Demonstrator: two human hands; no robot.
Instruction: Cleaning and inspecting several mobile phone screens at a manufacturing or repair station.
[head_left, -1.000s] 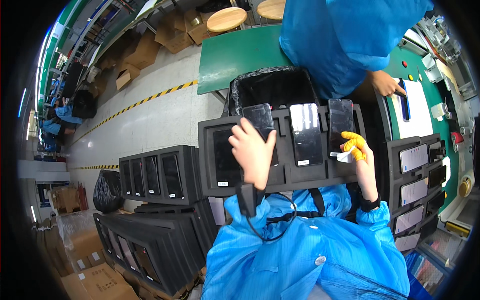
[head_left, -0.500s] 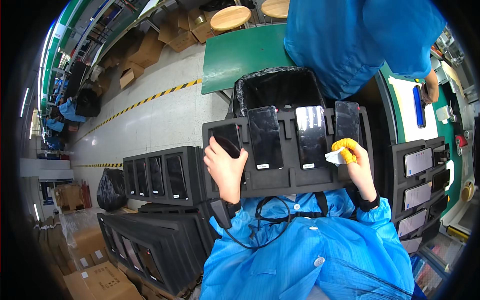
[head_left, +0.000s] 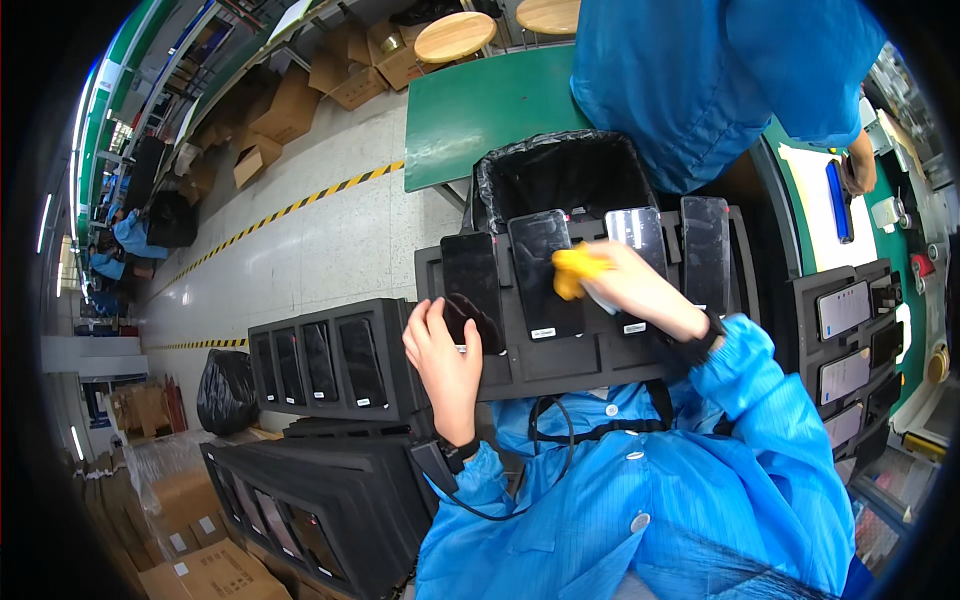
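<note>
A black foam tray [head_left: 545, 380] in front of me holds several dark phones in slots. My left hand [head_left: 445, 365] is at the lower end of the leftmost phone [head_left: 470, 265], its fingers apart, with a reddish reflection on the glass. Yellow finger covers [head_left: 580, 268] show on my right hand [head_left: 640, 285], which is closed and smeared by motion. A bit of white cloth [head_left: 601, 301] pokes out beneath it. That hand is over the right edge of the second phone [head_left: 538, 285] and partly hides the third phone [head_left: 640, 225]. The rightmost phone [head_left: 706, 250] lies untouched.
A bin lined with a black bag [head_left: 490, 185] stands behind the tray, beside a green table [head_left: 480, 105]. More phone trays [head_left: 330, 455] are stacked at left, and another tray [head_left: 805, 300] stands at right. A co-worker in blue [head_left: 670, 100] is at the far right.
The leftmost phone, tilted in my left hand before, now lies in its slot with my fingers at its lower end. My right hand has moved left from the rightmost phone with the cloth.
</note>
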